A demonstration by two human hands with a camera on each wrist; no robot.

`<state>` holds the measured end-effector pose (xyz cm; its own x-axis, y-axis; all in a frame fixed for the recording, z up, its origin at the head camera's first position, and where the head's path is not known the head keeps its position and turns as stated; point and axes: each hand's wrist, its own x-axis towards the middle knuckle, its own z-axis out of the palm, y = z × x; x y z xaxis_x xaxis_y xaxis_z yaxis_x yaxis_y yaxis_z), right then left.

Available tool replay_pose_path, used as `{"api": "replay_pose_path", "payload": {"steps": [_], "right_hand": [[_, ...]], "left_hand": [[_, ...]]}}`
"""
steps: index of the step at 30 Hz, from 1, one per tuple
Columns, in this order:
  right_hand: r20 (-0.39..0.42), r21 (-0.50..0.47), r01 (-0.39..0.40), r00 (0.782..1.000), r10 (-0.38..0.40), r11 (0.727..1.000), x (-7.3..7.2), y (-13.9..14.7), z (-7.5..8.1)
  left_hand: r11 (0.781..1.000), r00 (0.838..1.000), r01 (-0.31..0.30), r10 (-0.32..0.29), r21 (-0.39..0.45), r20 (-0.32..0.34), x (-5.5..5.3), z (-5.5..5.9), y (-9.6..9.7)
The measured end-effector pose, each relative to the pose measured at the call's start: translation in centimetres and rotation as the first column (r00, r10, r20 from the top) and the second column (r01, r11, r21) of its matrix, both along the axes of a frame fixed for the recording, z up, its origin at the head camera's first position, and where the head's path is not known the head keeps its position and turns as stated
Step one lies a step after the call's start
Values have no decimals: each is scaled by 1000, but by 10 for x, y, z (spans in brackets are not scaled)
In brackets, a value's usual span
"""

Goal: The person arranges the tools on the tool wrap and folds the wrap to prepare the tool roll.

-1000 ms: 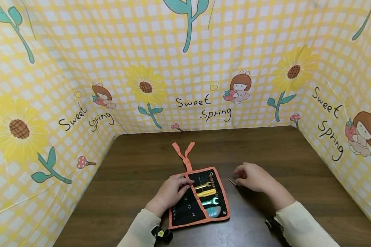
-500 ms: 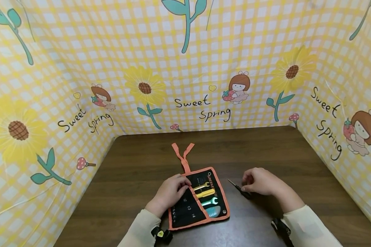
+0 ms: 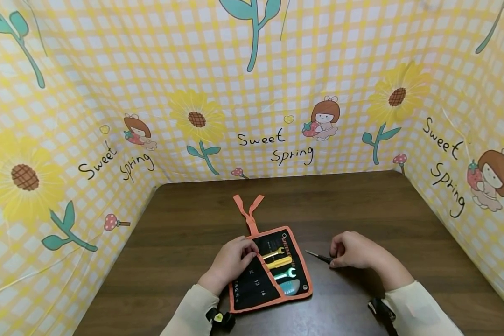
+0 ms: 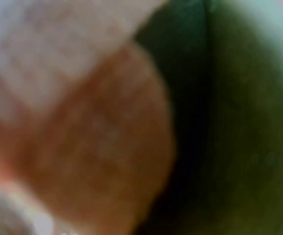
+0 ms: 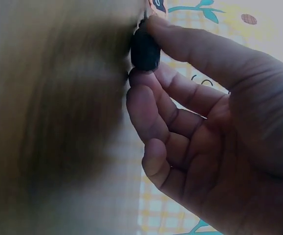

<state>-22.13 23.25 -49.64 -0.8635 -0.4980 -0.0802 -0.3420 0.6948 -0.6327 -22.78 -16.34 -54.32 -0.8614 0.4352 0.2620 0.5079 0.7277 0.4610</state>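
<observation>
A black tool pouch (image 3: pixel 255 304) with orange trim lies flat on the table. My left hand (image 3: pixel 231 262) rests over its left part, and the fingers pinch the orange pocket edge. A yellow wrench (image 3: pixel 277 252), a yellow handle (image 3: pixel 279 262), a green wrench (image 3: pixel 286 274) and a teal piece (image 3: pixel 290 288) stick out of the pockets. Right of the pouch, my right hand (image 3: pixel 353 251) pinches a small screwdriver (image 3: pixel 324 259) by its black handle, the metal tip towards the pouch. The right wrist view shows the handle end (image 5: pixel 145 49) between thumb and fingertips. The left wrist view is blurred.
An orange tie strap (image 3: pixel 250 215) runs from the pouch's far edge across the brown wooden table (image 3: pixel 185 210). Yellow checked cloth (image 3: pixel 252 116) printed with flowers walls in the back and both sides.
My right hand has drawn slightly right and down. The screwdriver, mostly hidden at first, has come into view and swung round so that its tip points left. The left hand stays put.
</observation>
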Motion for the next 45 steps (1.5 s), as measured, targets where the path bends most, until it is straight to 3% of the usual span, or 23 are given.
{"api": "replay_pose_path", "payload": {"steps": [17, 32, 45], "right_hand": [[-10, 16, 3, 1000, -3, 1000, 2, 1, -5], [-122, -21, 7, 992, -10, 1000, -4, 0, -5], [-144, -12, 37, 989, -38, 999, -11, -8, 1]], "left_hand": [[1000, 1000, -14, 14, 10, 28, 1, -2, 0], [1000, 1000, -7, 7, 25, 10, 1, -4, 0], [1000, 1000, 5, -5, 26, -12, 1, -2, -1]]}}
